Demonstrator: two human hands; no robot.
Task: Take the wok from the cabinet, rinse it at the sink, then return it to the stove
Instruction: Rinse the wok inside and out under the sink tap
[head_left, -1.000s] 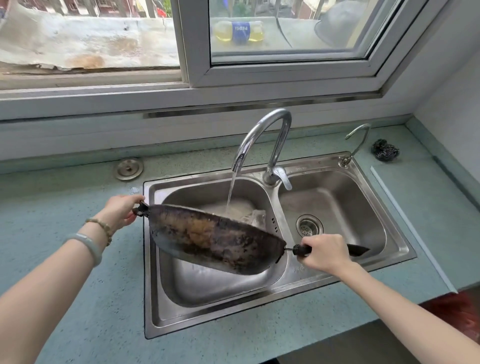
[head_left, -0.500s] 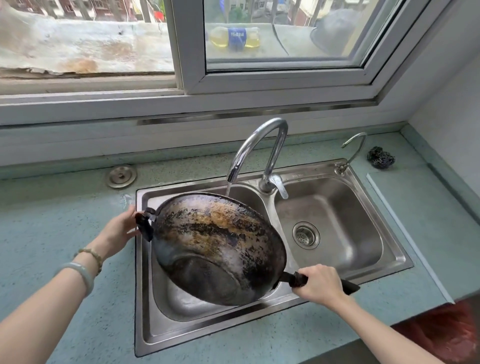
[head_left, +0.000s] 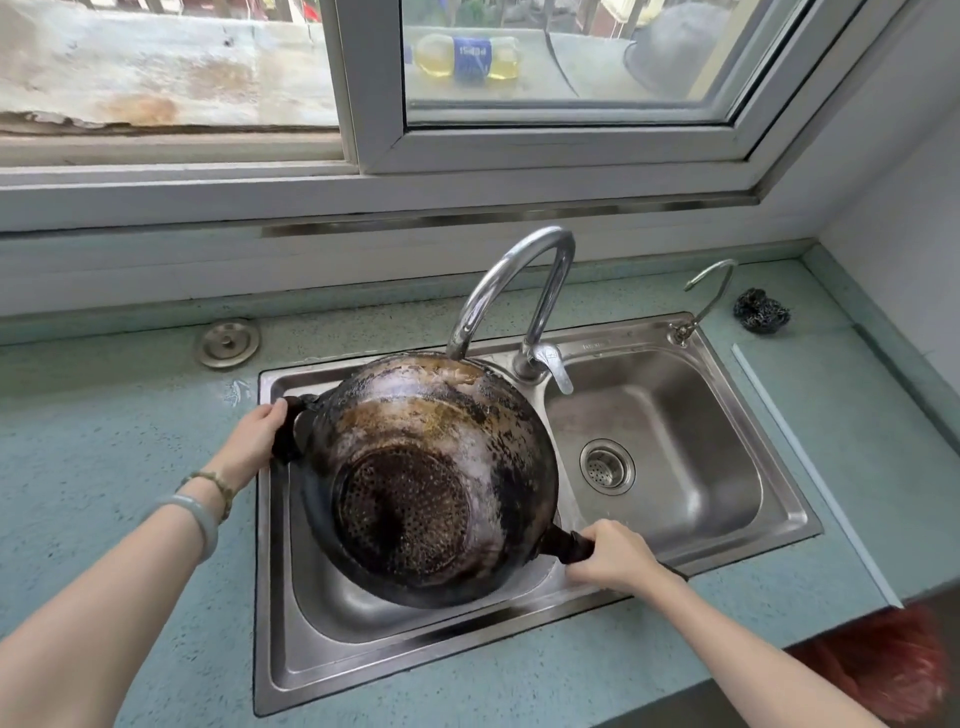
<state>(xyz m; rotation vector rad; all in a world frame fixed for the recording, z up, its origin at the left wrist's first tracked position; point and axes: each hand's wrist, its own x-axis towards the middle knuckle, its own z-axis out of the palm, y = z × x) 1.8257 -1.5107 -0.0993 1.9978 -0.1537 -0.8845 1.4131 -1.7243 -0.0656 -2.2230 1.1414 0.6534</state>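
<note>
Wok (head_left: 426, 483) is held over the left basin (head_left: 332, 608) of the sink (head_left: 270, 623), turned so its scorched underside faces up toward the camera. Whether its near rim touches the basin: cannot tell.

Left grip (head_left: 260, 441): fingers curled tight round the short side handle (head_left: 291, 431), at 9 o'clock of the wok body.
Right grip (head_left: 618, 558): clamped round the long black handle (head_left: 569, 545), at 4 o'clock of the wok body.
The wok body lies between the two grips.

Faucet (head_left: 514, 270): spout ends just over the wok's far rim, 12 o'clock. Flow: cannot tell.

Right basin (head_left: 701, 441) sits at 3 o'clock of the wok, with a drain strainer (head_left: 607, 466) in its floor. A dark scourer (head_left: 761, 310) lies on the tabletop (head_left: 104, 415) at 2 o'clock, near a small tap (head_left: 709, 291). A round metal cap (head_left: 227, 343) sits in the tabletop at 10 o'clock.
</note>
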